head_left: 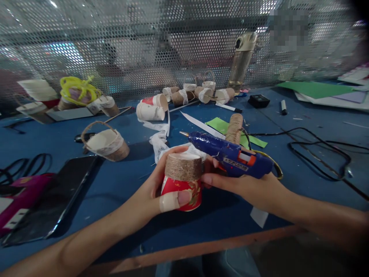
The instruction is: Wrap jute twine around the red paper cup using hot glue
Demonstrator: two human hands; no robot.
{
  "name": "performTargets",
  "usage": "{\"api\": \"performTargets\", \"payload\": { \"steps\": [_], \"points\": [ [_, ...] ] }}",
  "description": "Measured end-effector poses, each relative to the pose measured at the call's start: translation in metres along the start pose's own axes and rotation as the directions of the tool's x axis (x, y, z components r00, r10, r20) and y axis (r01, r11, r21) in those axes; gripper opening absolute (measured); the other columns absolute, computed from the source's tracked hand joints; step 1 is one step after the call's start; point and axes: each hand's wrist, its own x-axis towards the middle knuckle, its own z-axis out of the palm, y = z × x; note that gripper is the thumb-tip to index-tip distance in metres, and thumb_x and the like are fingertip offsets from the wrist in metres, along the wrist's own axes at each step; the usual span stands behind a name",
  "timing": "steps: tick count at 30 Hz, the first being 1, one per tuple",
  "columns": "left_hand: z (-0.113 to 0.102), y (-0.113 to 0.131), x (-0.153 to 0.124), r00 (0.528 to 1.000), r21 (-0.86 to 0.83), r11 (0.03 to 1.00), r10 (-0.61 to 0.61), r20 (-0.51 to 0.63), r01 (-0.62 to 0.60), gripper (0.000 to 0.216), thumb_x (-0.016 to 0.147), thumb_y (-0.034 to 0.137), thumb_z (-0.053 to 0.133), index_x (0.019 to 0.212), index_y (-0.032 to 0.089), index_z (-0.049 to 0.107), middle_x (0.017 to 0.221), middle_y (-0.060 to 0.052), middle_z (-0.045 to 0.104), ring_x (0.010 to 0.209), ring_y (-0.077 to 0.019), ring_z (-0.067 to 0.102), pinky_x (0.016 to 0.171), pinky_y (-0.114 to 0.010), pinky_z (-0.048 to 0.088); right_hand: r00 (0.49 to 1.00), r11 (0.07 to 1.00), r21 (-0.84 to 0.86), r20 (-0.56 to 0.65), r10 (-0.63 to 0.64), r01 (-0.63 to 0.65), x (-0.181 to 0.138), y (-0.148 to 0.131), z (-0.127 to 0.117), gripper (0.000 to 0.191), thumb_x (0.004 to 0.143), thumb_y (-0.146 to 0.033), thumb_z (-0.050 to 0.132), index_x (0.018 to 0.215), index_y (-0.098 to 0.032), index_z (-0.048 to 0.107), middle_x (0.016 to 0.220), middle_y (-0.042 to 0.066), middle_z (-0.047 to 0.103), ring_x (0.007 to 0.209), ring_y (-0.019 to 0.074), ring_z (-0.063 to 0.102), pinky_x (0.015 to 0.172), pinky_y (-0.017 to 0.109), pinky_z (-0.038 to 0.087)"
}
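My left hand (157, 192) is wrapped round an upside-down red paper cup (182, 184) whose upper part is wound with brown twine; a plaster covers the thumb. My right hand (245, 182) grips a blue hot glue gun (230, 154), nozzle pointing left and up, while its fingertips touch the right side of the cup. A spool of twine (235, 127) stands just behind the gun.
A twine-wrapped cup basket with a handle (106, 143) lies left. Several more cups (151, 109) and small baskets (201, 92) lie at the back by a bottle (241, 61). A phone (60, 192), cables (317, 146), green paper (221, 127) and white lace (158, 140) lie on the blue table (288, 184).
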Motion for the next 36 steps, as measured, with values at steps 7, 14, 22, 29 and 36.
{"api": "performTargets", "payload": {
  "steps": [7,14,22,29,36],
  "points": [
    [0.008,0.008,-0.002,0.999,0.012,0.999,-0.038,0.008,0.038,0.093,0.079,0.045,0.091,0.157,0.038,0.041,0.158,-0.008,0.061,0.147,-0.0398,0.054,0.121,-0.051,0.045,0.998,1.000,0.027,-0.066,-0.002,0.004,-0.001,0.004,0.002,0.034,0.065,-0.022,0.095,0.082,-0.028,0.066,0.079,-0.006,0.076,0.082,0.0189,0.077,0.083,0.032,0.068],
    [0.009,0.007,0.000,0.996,0.037,0.998,-0.049,-0.072,0.052,0.093,0.076,0.046,0.092,0.156,0.036,0.045,0.155,-0.007,0.064,0.144,-0.0385,0.057,0.119,-0.048,0.047,0.994,0.995,-0.083,-0.086,-0.062,0.055,-0.002,0.014,-0.004,0.031,0.071,-0.024,0.093,0.079,-0.027,0.063,0.084,-0.004,0.078,0.087,0.0206,0.079,0.085,0.036,0.068],
    [0.011,0.005,-0.003,0.999,0.041,0.999,0.027,-0.021,-0.026,0.081,0.083,0.042,0.088,0.153,0.032,0.049,0.155,-0.009,0.064,0.146,-0.0384,0.056,0.123,-0.049,0.042,0.993,0.999,-0.002,-0.113,-0.040,0.040,-0.003,0.015,-0.002,0.036,0.066,-0.023,0.095,0.082,-0.028,0.064,0.087,-0.003,0.079,0.091,0.0229,0.080,0.087,0.039,0.069],
    [0.015,0.011,-0.001,0.999,0.071,0.997,-0.020,-0.039,0.023,0.085,0.078,0.045,0.092,0.150,0.031,0.051,0.154,-0.007,0.066,0.146,-0.0360,0.056,0.121,-0.043,0.046,0.991,0.998,-0.024,-0.116,-0.066,0.064,-0.004,0.013,0.000,0.028,0.071,-0.023,0.094,0.081,-0.028,0.068,0.083,-0.003,0.077,0.089,0.0214,0.078,0.089,0.036,0.067],
    [0.004,0.004,0.003,0.994,0.014,1.000,-0.004,-0.113,0.005,0.081,0.076,0.043,0.092,0.147,0.031,0.055,0.148,-0.007,0.070,0.139,-0.0373,0.062,0.114,-0.043,0.051,0.992,0.992,0.024,-0.005,-0.126,0.126,-0.004,0.012,-0.001,0.026,0.080,-0.021,0.090,0.081,-0.027,0.065,0.085,-0.005,0.073,0.082,0.0149,0.072,0.084,0.028,0.064]
  ]
}}
